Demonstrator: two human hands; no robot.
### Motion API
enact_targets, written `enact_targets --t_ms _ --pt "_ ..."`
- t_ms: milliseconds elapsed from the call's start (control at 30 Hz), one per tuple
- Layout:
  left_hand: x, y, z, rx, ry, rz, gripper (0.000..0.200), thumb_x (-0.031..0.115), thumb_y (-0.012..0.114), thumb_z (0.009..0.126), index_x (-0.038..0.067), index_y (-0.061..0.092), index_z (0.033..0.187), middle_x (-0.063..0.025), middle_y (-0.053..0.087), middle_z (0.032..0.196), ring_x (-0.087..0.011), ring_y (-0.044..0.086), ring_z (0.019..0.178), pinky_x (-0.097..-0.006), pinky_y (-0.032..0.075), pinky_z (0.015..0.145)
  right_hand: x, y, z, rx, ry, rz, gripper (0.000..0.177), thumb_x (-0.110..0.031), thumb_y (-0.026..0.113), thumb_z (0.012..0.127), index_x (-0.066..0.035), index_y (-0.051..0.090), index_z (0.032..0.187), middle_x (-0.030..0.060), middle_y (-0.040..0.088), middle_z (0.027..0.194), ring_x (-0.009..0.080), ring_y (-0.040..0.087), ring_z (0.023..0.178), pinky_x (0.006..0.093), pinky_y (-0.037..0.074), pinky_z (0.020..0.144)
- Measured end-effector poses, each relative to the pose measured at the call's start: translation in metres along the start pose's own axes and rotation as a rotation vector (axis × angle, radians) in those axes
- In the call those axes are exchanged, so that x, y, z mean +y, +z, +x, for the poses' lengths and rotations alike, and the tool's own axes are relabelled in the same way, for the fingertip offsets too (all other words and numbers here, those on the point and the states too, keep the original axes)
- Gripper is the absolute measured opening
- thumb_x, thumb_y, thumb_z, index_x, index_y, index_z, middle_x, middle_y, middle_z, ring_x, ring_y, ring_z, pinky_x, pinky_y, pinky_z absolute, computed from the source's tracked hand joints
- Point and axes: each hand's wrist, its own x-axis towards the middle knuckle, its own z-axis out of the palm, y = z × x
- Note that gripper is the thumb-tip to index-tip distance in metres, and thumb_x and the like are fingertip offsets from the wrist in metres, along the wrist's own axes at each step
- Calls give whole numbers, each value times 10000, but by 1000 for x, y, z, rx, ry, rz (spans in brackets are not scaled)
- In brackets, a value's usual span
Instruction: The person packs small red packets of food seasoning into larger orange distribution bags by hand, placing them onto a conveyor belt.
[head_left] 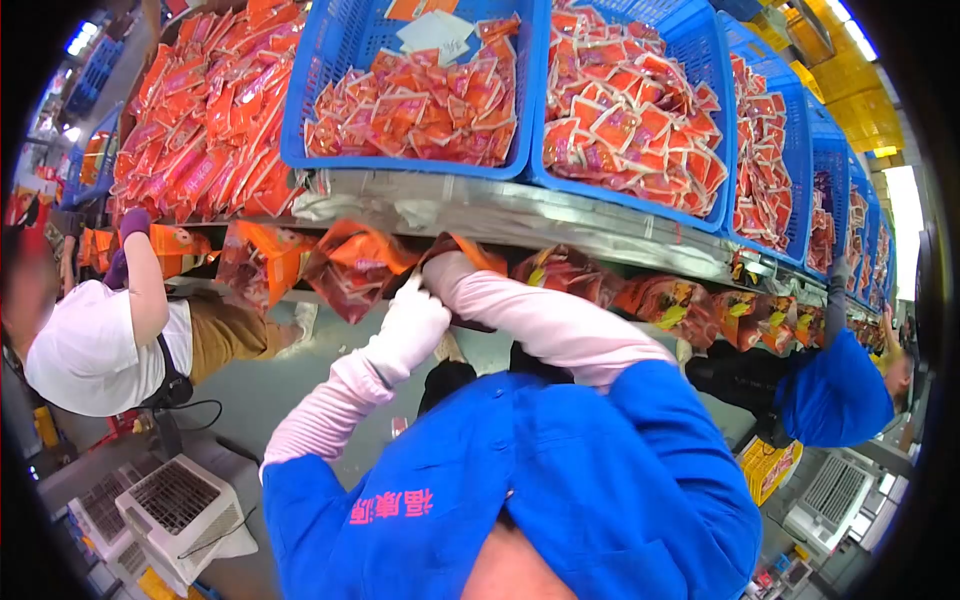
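In the head view, my left hand (415, 318), in a white glove, is closed at the near edge of an open orange bag (470, 252), pinching its rim. My right hand (447, 274), in a greyish glove, reaches into the mouth of this bag, and its fingers are hidden there. Just left hangs another open orange-red bag (350, 262), its top gaping. On the right, a red printed bag (565, 275) hangs in the same row below the metal ledge (420, 200).
Blue baskets (532, 120) of small red sachets (410, 115) line the ledge; a heap of sachets (205, 120) lies left. One co-worker in a white shirt (95, 345) stands left, another in blue (835, 390) right. Grey-white floor units (180, 505) stand behind.
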Motion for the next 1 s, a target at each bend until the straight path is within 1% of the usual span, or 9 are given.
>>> enact_targets --t_ms 233,400,467,567,700,800,833,933,1000 --pt "-18 -55 -2 -37 -105 -366 100 231 715 778 131 708 777 -64 664 704 -262 673 735 -431 496 900 8 -75 -62 -5 -193 28 264 -159 621 821 -110 756 1043 191 725 967 367 707 912 470 563 808" --pt "-107 -86 112 482 -350 -367 181 244 695 847 75 641 877 -147 650 856 -353 636 854 -469 499 749 172 -159 -110 944 16 164 422 -141 709 771 -122 677 1191 206 694 1079 355 688 975 438 557 872" --pt "-151 -53 188 243 -512 -232 385 364 707 849 69 660 1091 -173 680 1042 -375 643 1005 -465 511 862 240 -157 -54 845 243 0 821 -136 834 691 -92 459 1420 277 466 1407 410 588 1174 439 506 982" --pt "-177 10 267 -298 -749 -109 423 464 647 911 101 703 1121 -154 716 1091 -324 687 1059 -428 539 889 281 -114 29 546 267 230 471 -257 704 872 -75 576 1287 298 596 1251 339 634 1136 444 512 961" --pt "-195 -5 241 5 -633 -236 263 243 610 944 59 697 1112 -137 724 1039 -292 700 1004 -374 534 877 266 -124 -65 831 180 120 241 -237 692 844 -63 728 1007 201 687 1095 351 642 1077 425 517 925" --pt "-148 -80 143 327 -388 -888 204 57 589 905 -14 650 1087 -119 706 1029 -162 664 976 -307 515 865 242 -131 -140 1082 -197 296 357 -122 731 821 -125 706 1176 136 719 1103 264 672 1051 367 532 901" --pt "-120 -110 110 239 -404 -990 199 16 581 895 -28 635 1081 -111 700 1031 -122 645 976 -293 508 867 210 -138 -170 801 -77 866 362 -88 700 874 -129 673 1233 89 719 1157 174 688 1008 339 553 843" --pt "-35 -115 40 352 -290 -931 192 17 605 868 -5 637 1056 -140 694 1017 -215 679 942 -331 530 840 135 -114 -193 620 -685 1413 402 -77 665 926 -178 617 1313 59 716 1153 134 687 938 328 561 812" --pt "-10 -75 33 342 -313 -685 161 35 625 844 17 644 1003 -157 686 950 -290 693 894 -367 547 777 87 -97 -193 673 -540 665 310 -38 684 878 -125 678 1176 95 727 1110 170 709 935 311 550 813"
